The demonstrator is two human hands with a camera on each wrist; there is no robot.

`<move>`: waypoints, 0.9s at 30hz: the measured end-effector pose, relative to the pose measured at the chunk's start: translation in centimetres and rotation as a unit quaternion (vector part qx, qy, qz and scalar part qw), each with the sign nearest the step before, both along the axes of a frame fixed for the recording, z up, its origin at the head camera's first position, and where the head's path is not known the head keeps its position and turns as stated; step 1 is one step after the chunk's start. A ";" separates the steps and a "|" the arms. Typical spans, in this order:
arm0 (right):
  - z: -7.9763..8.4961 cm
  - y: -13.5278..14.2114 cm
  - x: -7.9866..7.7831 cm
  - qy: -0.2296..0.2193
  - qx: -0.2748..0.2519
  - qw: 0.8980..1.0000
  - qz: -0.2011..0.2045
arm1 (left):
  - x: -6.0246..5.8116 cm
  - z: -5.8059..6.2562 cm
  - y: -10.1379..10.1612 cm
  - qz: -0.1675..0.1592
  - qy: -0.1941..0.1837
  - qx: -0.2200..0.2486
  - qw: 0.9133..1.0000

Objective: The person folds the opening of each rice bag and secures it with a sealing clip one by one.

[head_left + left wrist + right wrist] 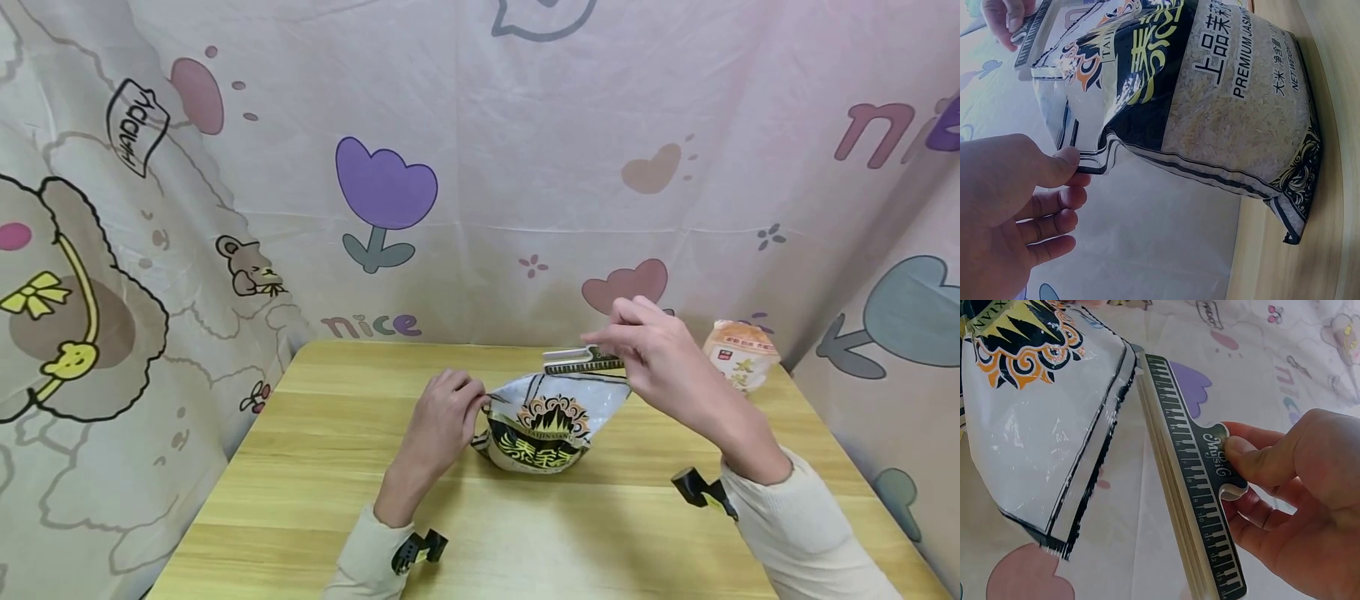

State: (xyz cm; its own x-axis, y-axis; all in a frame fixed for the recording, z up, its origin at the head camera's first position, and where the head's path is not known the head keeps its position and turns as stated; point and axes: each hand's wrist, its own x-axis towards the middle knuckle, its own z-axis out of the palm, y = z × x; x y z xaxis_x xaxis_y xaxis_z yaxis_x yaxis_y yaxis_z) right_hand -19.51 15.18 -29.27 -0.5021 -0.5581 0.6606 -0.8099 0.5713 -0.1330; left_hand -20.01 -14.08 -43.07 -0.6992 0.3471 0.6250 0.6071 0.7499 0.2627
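Note:
A bag of jasmine rice (536, 437) stands on the table, its upper part slack and its clear lower part showing the grains (1241, 119). My left hand (444, 417) pinches the side seam near the top between thumb and index finger, while the other fingers (1054, 225) curl loosely below. Over the bag's top edge (1094, 469), my right hand (663, 362) holds a long clip (1191, 481) printed with piano keys and the word Music. Thumb and fingers squeeze the clip's handles. In the right wrist view the clip lies alongside the bag's top edge, a narrow gap between them.
A smaller orange and white package (742, 354) stands at the table's back right corner, behind my right forearm. The wooden table (300, 467) ends at a patterned cloth (510, 167) hanging behind it and along both sides.

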 end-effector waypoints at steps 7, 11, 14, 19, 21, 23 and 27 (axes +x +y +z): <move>0.8 -1.0 -0.1 0.006 0.031 0.999 0.007 | 0.0 0.1 0.0 -0.002 -0.003 0.002 1.000; 1.3 -1.4 -0.1 -0.001 0.043 0.999 0.008 | 0.0 0.1 0.0 -0.002 -0.001 0.003 1.000; 1.5 -1.9 -0.2 -0.020 0.058 0.998 0.004 | 0.0 0.2 0.0 -0.003 0.000 0.003 1.000; 1.2 -2.8 -0.4 -0.049 0.091 0.995 -0.007 | 0.0 0.3 0.0 -0.006 -0.002 0.004 1.000; 1.0 -3.0 -0.4 -0.062 0.103 0.993 -0.012 | 0.1 0.3 0.0 -0.007 -0.002 0.004 1.000; 0.8 -3.3 -0.6 -0.071 0.114 0.991 -0.016 | 0.1 0.3 0.0 -0.008 -0.003 0.005 1.000; 0.6 -4.0 -0.9 -0.073 0.131 0.989 -0.015 | 0.1 0.3 0.0 -0.007 -0.002 0.004 1.000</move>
